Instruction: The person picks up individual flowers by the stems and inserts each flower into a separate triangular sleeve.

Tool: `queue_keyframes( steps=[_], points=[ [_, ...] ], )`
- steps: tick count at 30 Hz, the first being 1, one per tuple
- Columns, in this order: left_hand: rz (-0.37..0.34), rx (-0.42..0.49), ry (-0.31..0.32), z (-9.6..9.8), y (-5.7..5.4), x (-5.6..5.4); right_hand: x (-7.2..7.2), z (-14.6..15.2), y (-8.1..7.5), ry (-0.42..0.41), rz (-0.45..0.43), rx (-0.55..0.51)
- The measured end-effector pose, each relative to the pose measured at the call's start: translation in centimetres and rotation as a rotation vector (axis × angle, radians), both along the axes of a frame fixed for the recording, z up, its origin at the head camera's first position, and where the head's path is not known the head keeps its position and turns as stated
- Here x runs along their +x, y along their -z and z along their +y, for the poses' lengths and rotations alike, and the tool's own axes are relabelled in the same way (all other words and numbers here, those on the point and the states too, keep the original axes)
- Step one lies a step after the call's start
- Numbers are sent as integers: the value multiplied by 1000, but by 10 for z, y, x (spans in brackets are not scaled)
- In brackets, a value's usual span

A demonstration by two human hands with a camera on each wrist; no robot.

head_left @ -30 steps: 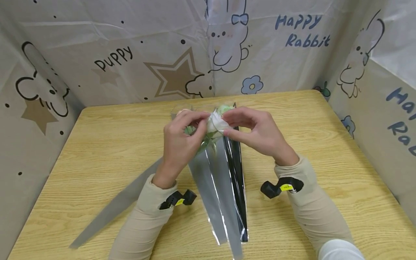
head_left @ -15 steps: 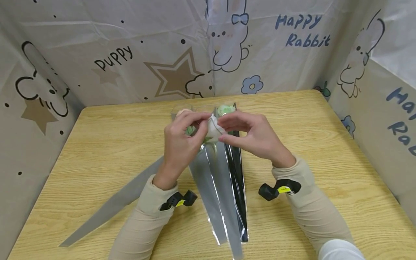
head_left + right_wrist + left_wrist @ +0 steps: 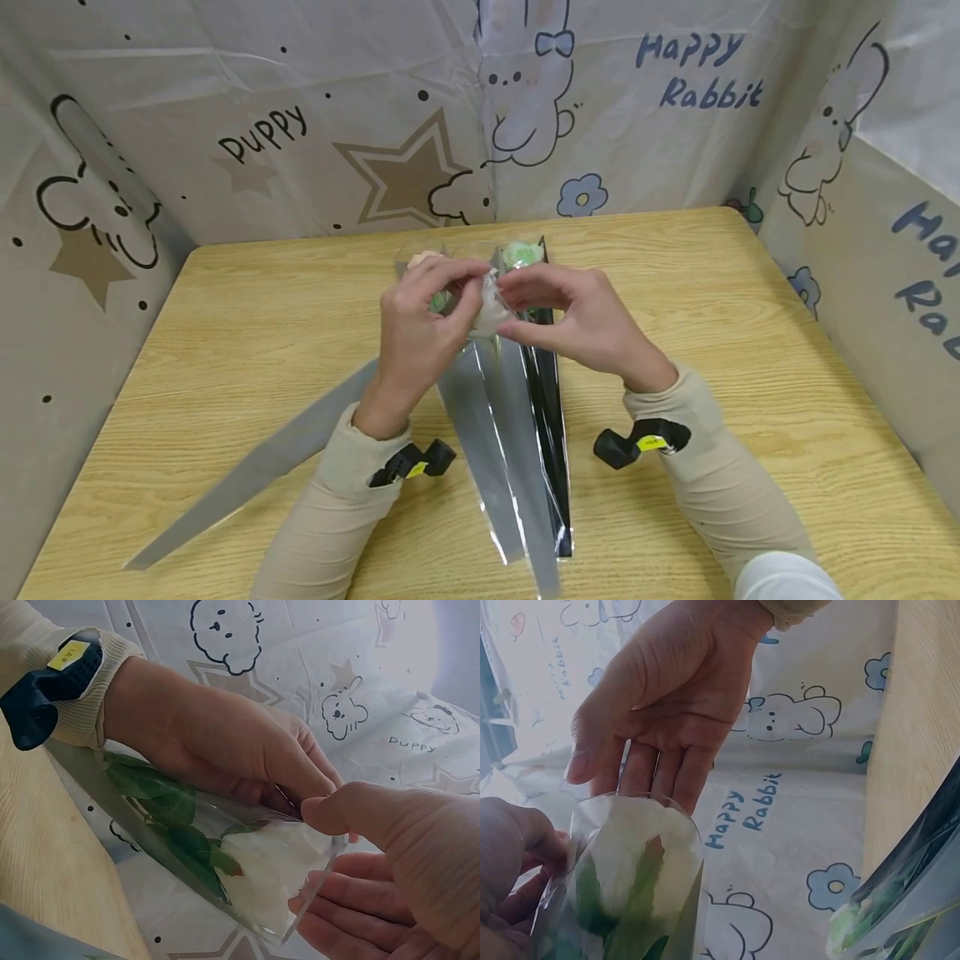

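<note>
A white rose (image 3: pixel 491 312) with green leaves is inside a clear-fronted flower sleeve (image 3: pixel 169 847), whose narrow grey tail slants down to the left in the head view. My left hand (image 3: pixel 423 337) pinches the sleeve's edge near its mouth between thumb and fingers. The right hand (image 3: pixel 585 321) is at the mouth from the other side, thumb and fingers spread apart. In the right wrist view its fingertips (image 3: pixel 300 904) touch the rim, and its thumb is close to the left thumb. The bloom sits just below the rim in the left wrist view (image 3: pixel 637 855).
Several wrapped flowers lie on the wooden table (image 3: pixel 262 333) under the hands. A pale green rose (image 3: pixel 522 254) is in a black sleeve (image 3: pixel 551 467); grey sleeves (image 3: pixel 487 450) lie beside it. A peach flower (image 3: pixel 423 258) shows behind the left hand. Printed cloth (image 3: pixel 300 67) surrounds the table.
The right hand has moved slightly down and left along with the white rose, which now appears behind the clear film. The sleeve's tail has swung left. My left hand has barely moved.
</note>
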State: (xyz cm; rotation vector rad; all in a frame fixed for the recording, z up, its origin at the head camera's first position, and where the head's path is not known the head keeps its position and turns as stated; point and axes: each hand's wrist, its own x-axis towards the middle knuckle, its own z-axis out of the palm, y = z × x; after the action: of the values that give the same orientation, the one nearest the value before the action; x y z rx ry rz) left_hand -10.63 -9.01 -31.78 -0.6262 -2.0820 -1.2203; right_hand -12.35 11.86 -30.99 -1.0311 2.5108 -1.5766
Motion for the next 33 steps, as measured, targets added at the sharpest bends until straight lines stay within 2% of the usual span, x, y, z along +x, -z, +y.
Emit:
queue_keyframes(
  steps=[7, 19, 33],
  points=[
    [4, -27, 12, 2, 0, 1, 1, -4, 2, -29, -14, 20],
    [38, -4, 30, 5, -1, 2, 5, -13, 5, -78, -47, -10],
    [54, -17, 38, 7, -3, 7, 8, -17, 7, -80, -84, 18]
  ],
)
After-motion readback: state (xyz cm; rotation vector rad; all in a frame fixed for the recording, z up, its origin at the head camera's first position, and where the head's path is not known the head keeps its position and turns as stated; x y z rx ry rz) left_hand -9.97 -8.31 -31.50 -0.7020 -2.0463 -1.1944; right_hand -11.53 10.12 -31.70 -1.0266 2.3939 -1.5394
